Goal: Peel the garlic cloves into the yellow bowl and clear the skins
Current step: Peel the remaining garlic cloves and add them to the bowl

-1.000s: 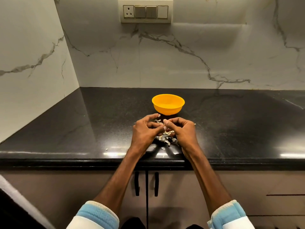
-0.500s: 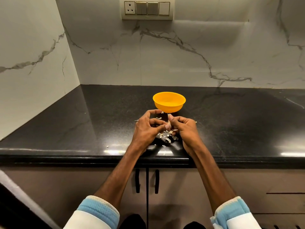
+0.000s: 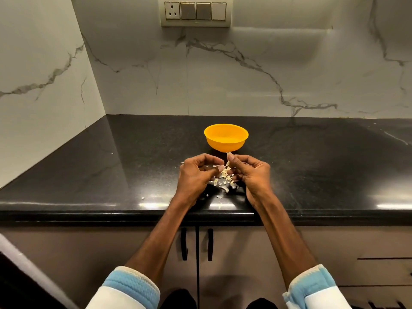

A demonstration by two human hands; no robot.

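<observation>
The right hand (image 3: 249, 175) pinches a garlic clove (image 3: 228, 155) just in front of the yellow bowl (image 3: 226, 141); the left hand (image 3: 196, 175) pinches its hanging skin (image 3: 226, 169). Loose skins (image 3: 225, 186) litter the tabletop (image 3: 111, 175) beneath.

no legible text, labels or numbers

The desk (image 3: 89, 175) is black speckled stone, polished glossy, with bright glare along its front edge. The yellow bowl (image 3: 225, 141) looks like smooth plastic with a soft sheen. The garlic skins (image 3: 225, 184) are dry, papery flakes. The wall (image 3: 223, 85) is smooth grey-veined marble-look slab. The cabinet doors (image 3: 133, 246) look matt. The sleeve cuffs (image 3: 131, 286) are ribbed knit cloth.
</observation>
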